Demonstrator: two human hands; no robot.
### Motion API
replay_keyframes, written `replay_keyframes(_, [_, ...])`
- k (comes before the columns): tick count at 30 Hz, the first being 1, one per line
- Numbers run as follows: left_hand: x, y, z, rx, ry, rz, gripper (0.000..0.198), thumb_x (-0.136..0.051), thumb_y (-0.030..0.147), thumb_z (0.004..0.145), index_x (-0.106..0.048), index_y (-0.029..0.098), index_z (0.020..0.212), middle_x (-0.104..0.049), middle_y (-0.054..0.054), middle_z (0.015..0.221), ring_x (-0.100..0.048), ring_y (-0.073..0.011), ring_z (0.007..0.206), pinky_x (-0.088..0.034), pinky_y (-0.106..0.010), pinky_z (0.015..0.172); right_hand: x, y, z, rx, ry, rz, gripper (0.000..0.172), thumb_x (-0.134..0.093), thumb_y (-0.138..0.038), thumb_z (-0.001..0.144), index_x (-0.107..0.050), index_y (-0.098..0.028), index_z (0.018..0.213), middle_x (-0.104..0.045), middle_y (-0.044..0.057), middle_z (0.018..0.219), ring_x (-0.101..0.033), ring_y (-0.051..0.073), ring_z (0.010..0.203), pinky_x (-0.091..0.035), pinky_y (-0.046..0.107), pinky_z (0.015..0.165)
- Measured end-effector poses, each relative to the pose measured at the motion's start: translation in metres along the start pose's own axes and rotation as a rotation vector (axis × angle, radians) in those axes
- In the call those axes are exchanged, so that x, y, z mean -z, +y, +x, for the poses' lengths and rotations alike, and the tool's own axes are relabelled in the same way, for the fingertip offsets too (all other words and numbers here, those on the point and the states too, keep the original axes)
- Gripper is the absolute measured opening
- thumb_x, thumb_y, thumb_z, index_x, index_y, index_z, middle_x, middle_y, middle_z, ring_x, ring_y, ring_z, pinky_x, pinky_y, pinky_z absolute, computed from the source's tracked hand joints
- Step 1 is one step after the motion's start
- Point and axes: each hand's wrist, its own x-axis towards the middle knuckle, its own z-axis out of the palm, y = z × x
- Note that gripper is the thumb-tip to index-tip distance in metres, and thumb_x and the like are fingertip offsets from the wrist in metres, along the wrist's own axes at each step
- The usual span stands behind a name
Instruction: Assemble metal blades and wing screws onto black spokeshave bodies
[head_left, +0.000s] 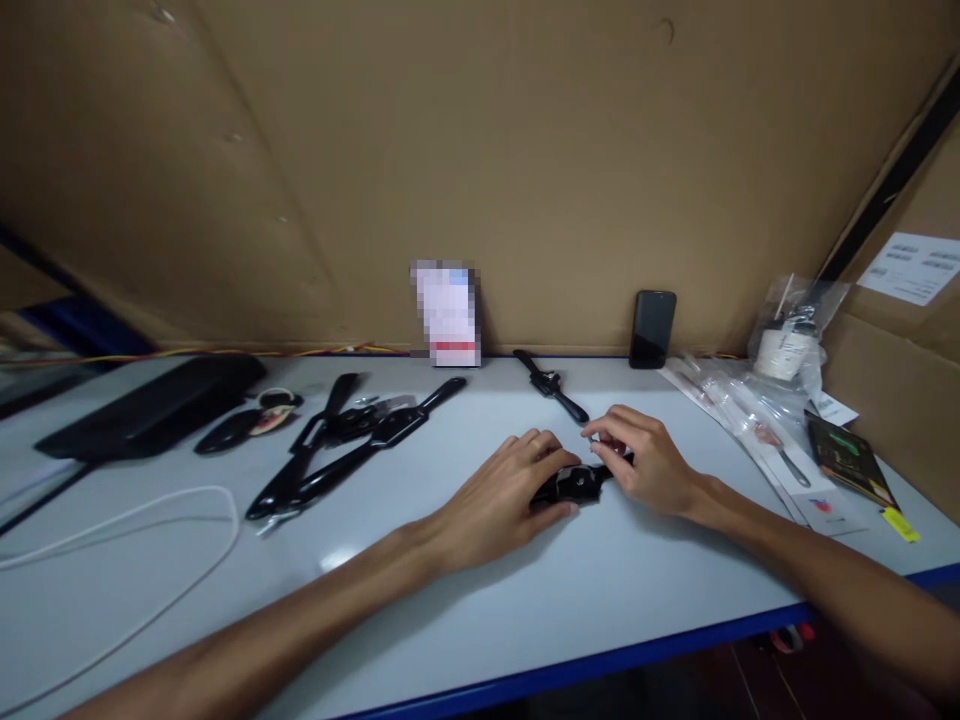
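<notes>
A black two-handled tool (579, 484) lies on the grey table in front of me. My left hand (514, 490) is closed round its left side, thumb below and fingers above. Over the tool's right side, my right hand (641, 458) pinches something small near its fingertips, too small to make out. Beyond the hands lies another black two-handled tool (551, 385). More black tool bodies (401, 425) with long handles lie in a group to the left, with small metal parts beside them.
A black phone (652, 330) and a blurred upright screen (450, 315) lean at the cardboard wall. Plastic-wrapped packets (750, 430), a bagged white cup (784, 350) and a dark booklet (851, 460) lie right. A black case (154, 405), a mouse (226, 431) and a white cable (236, 510) lie left.
</notes>
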Motion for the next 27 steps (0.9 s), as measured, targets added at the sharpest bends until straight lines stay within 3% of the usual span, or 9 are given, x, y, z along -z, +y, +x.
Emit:
replay_keyframes(4, [0.001,0.001,0.002,0.021,0.036,-0.047,0.024,-0.072,0.026,0.093,-0.066,0.021,0.116,-0.064,-0.007,0.111,-0.06,-0.0274,0.104,-0.049,-0.043,0.09,-0.003,-0.004,-0.002,0.026,-0.074,0.022,0.016,-0.057,-0.01,0.095,-0.068,-0.018,0.1,-0.068,0.005,0.09,-0.06,0.017,0.076,-0.05,0.032,0.07])
replay_keyframes(9, [0.005,0.003,0.006,0.147,0.021,-0.139,0.007,-0.07,0.022,0.09,-0.066,0.02,0.095,-0.062,-0.002,0.09,-0.058,-0.0215,0.083,-0.045,-0.033,0.073,-0.007,-0.008,-0.004,0.05,-0.085,0.086,0.016,-0.057,-0.008,0.093,-0.069,-0.017,0.101,-0.068,0.005,0.089,-0.06,0.017,0.076,-0.051,0.032,0.071])
replay_keyframes(14, [0.003,0.0,0.008,0.166,0.01,-0.184,0.011,-0.063,0.026,0.093,-0.061,0.02,0.084,-0.059,0.0,0.082,-0.055,-0.0197,0.078,-0.041,-0.031,0.069,-0.009,-0.007,-0.005,0.042,-0.12,0.074,0.016,-0.055,-0.011,0.097,-0.069,-0.017,0.102,-0.068,0.006,0.091,-0.062,0.017,0.079,-0.052,0.033,0.073])
replay_keyframes(18, [0.003,-0.003,0.007,0.12,0.024,-0.161,0.012,-0.057,0.028,0.097,-0.062,0.019,0.09,-0.059,-0.002,0.085,-0.054,-0.0207,0.079,-0.042,-0.033,0.071,-0.013,-0.006,-0.006,-0.021,-0.133,-0.008,0.019,-0.051,-0.012,0.1,-0.068,-0.017,0.105,-0.069,0.008,0.098,-0.064,0.02,0.088,-0.053,0.037,0.08])
replay_keyframes(22, [0.005,-0.008,0.008,0.099,-0.018,-0.203,0.011,-0.063,0.029,0.092,-0.065,0.019,0.096,-0.061,-0.002,0.088,-0.055,-0.0206,0.08,-0.043,-0.033,0.072,-0.015,-0.005,-0.007,-0.021,-0.144,-0.059,0.021,-0.048,-0.013,0.102,-0.068,-0.016,0.108,-0.068,0.009,0.098,-0.062,0.021,0.089,-0.053,0.038,0.081])
replay_keyframes(27, [0.003,-0.012,0.011,0.218,-0.011,-0.371,0.017,-0.06,0.026,0.09,-0.065,0.017,0.102,-0.062,-0.001,0.082,-0.053,-0.018,0.073,-0.041,-0.03,0.067,-0.014,-0.006,-0.005,0.0,-0.152,-0.094,0.021,-0.047,-0.012,0.104,-0.067,-0.015,0.108,-0.065,0.009,0.097,-0.062,0.021,0.089,-0.052,0.037,0.08])
